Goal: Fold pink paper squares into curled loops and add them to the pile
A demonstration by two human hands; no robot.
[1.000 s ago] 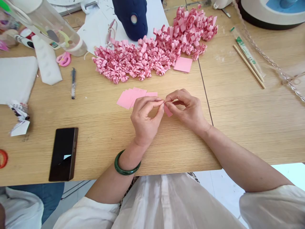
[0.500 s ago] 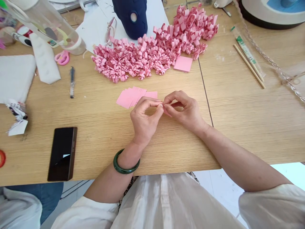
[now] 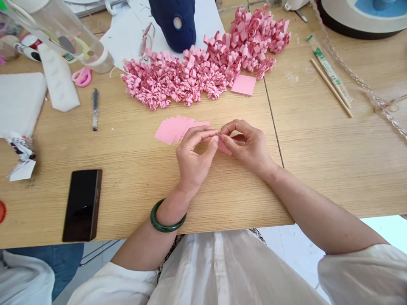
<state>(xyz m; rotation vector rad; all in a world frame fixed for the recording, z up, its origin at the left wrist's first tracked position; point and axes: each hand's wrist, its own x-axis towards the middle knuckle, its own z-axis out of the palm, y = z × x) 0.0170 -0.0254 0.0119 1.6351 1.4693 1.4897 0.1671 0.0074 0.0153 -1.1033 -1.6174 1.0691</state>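
Note:
My left hand (image 3: 195,159) and my right hand (image 3: 246,144) meet above the table, fingertips nearly touching. Both pinch a small pink paper piece (image 3: 225,147), part of which shows below the fingers; the rest is hidden by them. A green bangle (image 3: 168,217) circles my left wrist. Just beyond my left hand lies a fan of pink paper pieces (image 3: 171,129). Farther back a long heap of curled pink paper (image 3: 187,76) stretches across the table, with a square pink stack (image 3: 243,85) at its right edge.
A black phone (image 3: 82,205), a pen (image 3: 95,109) and pink scissors (image 3: 82,77) lie on the left. Behind the heap stands a dark blue object (image 3: 178,29), with a clear bottle (image 3: 79,38) to its left. Wooden sticks (image 3: 332,88) and a twisted cord (image 3: 359,80) are on the right.
My fingertips have moved slightly apart, my right hand a little to the right. More of the pink paper shows below them.

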